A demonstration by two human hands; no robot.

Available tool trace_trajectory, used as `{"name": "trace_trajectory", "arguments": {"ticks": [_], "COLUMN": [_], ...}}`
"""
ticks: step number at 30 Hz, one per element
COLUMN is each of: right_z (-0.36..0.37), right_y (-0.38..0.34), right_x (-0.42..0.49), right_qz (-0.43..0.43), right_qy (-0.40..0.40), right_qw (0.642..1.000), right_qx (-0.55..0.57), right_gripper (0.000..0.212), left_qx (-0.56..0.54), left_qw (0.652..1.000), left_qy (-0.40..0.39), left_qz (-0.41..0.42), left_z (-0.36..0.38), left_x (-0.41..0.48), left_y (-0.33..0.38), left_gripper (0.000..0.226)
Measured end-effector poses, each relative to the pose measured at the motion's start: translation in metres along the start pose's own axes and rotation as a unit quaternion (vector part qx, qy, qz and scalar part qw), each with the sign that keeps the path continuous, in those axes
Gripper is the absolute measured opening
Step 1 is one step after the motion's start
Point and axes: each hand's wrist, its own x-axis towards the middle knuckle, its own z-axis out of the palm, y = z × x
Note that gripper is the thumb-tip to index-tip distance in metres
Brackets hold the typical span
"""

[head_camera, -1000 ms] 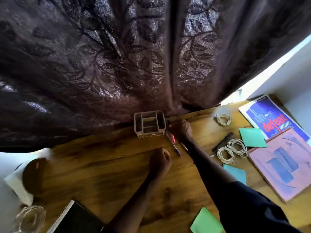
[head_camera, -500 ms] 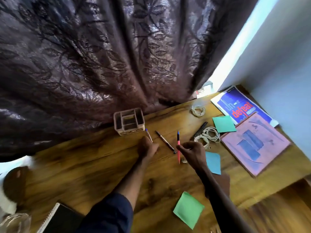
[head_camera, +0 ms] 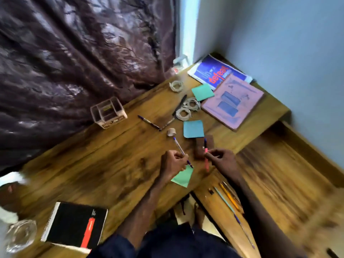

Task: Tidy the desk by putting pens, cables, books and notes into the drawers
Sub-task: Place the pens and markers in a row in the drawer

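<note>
Both hands have come back toward the open wooden drawer (head_camera: 219,207) since half a second ago. Left hand (head_camera: 172,162) is closed around a clear blue-capped pen (head_camera: 179,148), right hand (head_camera: 222,161) pinches a pink pen (head_camera: 206,158), probably to drop them beside the pens already inside.

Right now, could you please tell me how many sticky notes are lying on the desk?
3: a green one beside the pink book, a blue one mid-desk, and a green one partly under the left hand. Others may be hidden.

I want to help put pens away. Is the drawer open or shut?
Open. The drawer is pulled out below the desk edge, and pens already lie inside.
</note>
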Motion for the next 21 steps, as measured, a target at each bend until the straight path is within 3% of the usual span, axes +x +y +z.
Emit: {"name": "trace_trajectory", "arguments": {"ticks": [4,7,15,21], "right_z": [-0.048,-0.082,-0.141,-0.152], "right_y": [0.052,0.083,0.156,0.191], "right_x": [-0.037,-0.069,-0.14,-0.168], "right_qz": [0.059,0.09,0.177,0.218], "right_qy": [0.047,0.075,0.132,0.137], "right_qw": [0.997,0.993,0.974,0.963], "right_qx": [0.02,0.031,0.051,0.086], "right_gripper": [0.004,0.002,0.005,0.008], "left_qx": [0.051,0.071,0.026,0.067], "left_qw": [0.993,0.984,0.975,0.97], "left_qy": [-0.082,-0.135,-0.219,-0.231], "left_qz": [0.072,0.09,0.014,0.038], "left_z": [0.072,0.117,0.19,0.209], "left_x": [-0.037,-0.061,-0.091,-0.104], "left_y": [0.007,0.014,0.007,-0.007], "left_gripper": [0.032,0.015,0.013,0.022]}}
